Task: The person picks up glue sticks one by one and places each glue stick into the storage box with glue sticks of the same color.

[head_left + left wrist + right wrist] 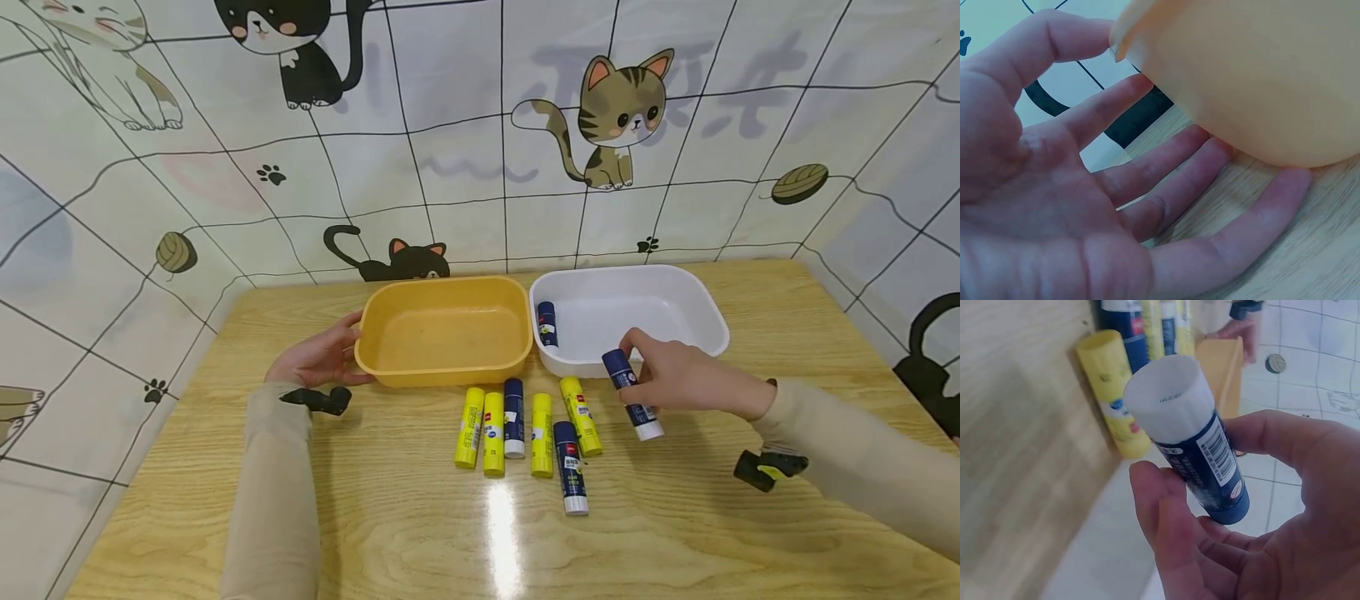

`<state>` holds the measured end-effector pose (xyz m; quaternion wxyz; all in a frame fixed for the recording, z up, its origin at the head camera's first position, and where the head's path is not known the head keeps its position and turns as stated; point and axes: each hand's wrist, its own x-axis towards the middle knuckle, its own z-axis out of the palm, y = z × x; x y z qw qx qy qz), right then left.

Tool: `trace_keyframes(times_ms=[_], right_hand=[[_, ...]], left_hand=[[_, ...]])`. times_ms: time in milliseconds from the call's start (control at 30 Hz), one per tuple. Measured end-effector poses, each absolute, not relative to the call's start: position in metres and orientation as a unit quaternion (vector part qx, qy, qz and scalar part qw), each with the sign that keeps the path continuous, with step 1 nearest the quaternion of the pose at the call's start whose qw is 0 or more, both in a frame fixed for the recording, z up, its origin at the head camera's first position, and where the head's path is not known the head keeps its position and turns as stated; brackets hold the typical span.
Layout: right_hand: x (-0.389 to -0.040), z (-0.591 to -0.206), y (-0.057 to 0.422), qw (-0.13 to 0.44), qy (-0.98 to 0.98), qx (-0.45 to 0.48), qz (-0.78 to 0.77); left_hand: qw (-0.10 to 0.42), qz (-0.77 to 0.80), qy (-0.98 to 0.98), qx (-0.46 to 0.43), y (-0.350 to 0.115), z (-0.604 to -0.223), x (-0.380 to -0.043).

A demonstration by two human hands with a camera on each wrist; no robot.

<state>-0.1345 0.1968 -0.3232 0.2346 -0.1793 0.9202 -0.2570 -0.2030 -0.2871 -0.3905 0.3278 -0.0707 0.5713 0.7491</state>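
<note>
holding, clamped between the thumb and fingers of the right hand (pixel 678 379), a dark blue cylindrical plastic glue stick with a white end (pixel 1200 456). tilted, with dark top toward a white rectangular plastic basin with rounded corners (pixel 637 308) and white end toward the person, just at that basin's near wall; cannot tell whether touching it. showing, in the right wrist view, a smooth white end with print too small to read, then a dark blue label with a white barcode panel and fine pale lettering, then a ribbed dark blue cap

touching, with the left hand (pixel 322 357), the left side of an orange-yellow rectangular plastic basin with rounded corners (pixel 442 375): thumb at the rim, fingers spread apart along the lower outer wall. set well apart from the right hand

leaning inside the white basin, at its left wall: a second dark blue glue stick with a white end (pixel 547 325). lying in a loose row in front of the two basins: four yellow cylindrical glue sticks (pixel 542 435) and two more dark blue ones with white ends (pixel 570 468)

resting all on a pale wood-grained table (pixel 397 517), streaked with bright glare near the middle. backed and flanked by white wall coverings with black grid lines (pixel 465 167), printed with cartoon cats (pixel 622 117), balls of yarn (pixel 799 183) and black paw prints (pixel 272 174). dressed in beige sleeves (pixel 277 500), with small black devices at both wrists (pixel 322 401)
</note>
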Motion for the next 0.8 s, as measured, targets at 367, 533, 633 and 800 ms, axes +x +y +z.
trace_keyframes(times_ms=[367,533,633,800], right_hand=[[-0.163,-0.304,0.200,0.231,0.928,-0.169,-0.237],[-0.179,-0.300,0.201,0.247,0.927,-0.152,-0.236],[-0.189,-0.297,0.202,0.257,0.925,-0.143,-0.240],[-0.211,-0.295,0.201,0.267,0.924,-0.136,-0.239]], left_hand=[[0.327,0.743,0.581,-0.055,-0.289,-0.393,-0.204],[0.316,0.748,0.579,-0.067,-0.290,-0.399,-0.206],[0.315,0.750,0.578,-0.069,-0.291,-0.403,-0.208],[0.315,0.752,0.575,-0.071,-0.292,-0.404,-0.209]])
